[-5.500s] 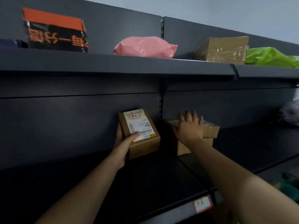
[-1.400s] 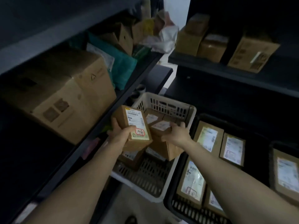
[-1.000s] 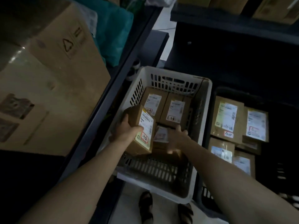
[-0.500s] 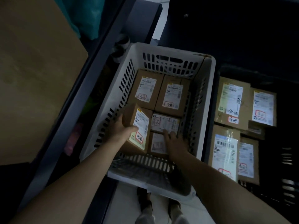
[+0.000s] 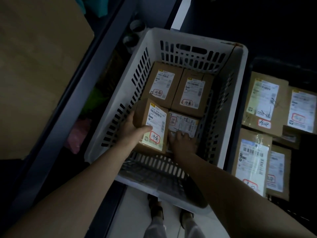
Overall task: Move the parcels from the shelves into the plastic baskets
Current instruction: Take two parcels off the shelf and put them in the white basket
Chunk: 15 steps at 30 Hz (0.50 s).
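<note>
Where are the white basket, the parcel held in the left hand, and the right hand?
white basket (image 5: 197, 39): head view, on the far rim.
held parcel (image 5: 156, 121): head view, on its shipping label.
right hand (image 5: 182, 143): head view, on the back of the hand.

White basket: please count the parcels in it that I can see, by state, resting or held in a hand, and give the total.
Resting parcels in the white basket: 3 (back left parcel, back right parcel, front right parcel, touched by the right hand)
Held parcels: 1 (tilted parcel, in the left hand)
Total: 4 visible; the right hand may hide more.
</note>
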Motion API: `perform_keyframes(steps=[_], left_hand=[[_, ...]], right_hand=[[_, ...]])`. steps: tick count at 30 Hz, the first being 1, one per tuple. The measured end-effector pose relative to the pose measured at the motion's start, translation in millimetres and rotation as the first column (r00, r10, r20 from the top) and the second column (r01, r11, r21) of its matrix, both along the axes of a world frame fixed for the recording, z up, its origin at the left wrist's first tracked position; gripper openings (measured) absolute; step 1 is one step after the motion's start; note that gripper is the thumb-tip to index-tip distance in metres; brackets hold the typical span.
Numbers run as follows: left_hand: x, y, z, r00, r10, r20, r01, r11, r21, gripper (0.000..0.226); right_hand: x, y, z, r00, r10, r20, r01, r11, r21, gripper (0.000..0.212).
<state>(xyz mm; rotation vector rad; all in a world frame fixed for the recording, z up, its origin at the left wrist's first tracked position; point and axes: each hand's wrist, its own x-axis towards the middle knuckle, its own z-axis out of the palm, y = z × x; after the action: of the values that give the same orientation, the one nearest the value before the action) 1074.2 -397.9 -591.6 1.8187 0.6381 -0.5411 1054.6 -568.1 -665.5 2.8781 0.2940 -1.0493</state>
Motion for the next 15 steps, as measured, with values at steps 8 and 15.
perform_keyframes(steps=[8,15], left_hand=[[-4.6,11.2,7.9,1.000,0.021,-0.007,-0.022,0.999,-0.048,0.078],[-7.6,-3.3,34.8,0.998,0.065,-0.018,-0.068,0.957,-0.284,0.068]], right_hand=[[18.2,-9.1,8.7,0.990,-0.112,-0.088,0.128,0.969,0.211,0.084],[42.8,-24.1,71.2,0.339,-0.460,-0.821,0.924,0.000,0.382,0.093]])
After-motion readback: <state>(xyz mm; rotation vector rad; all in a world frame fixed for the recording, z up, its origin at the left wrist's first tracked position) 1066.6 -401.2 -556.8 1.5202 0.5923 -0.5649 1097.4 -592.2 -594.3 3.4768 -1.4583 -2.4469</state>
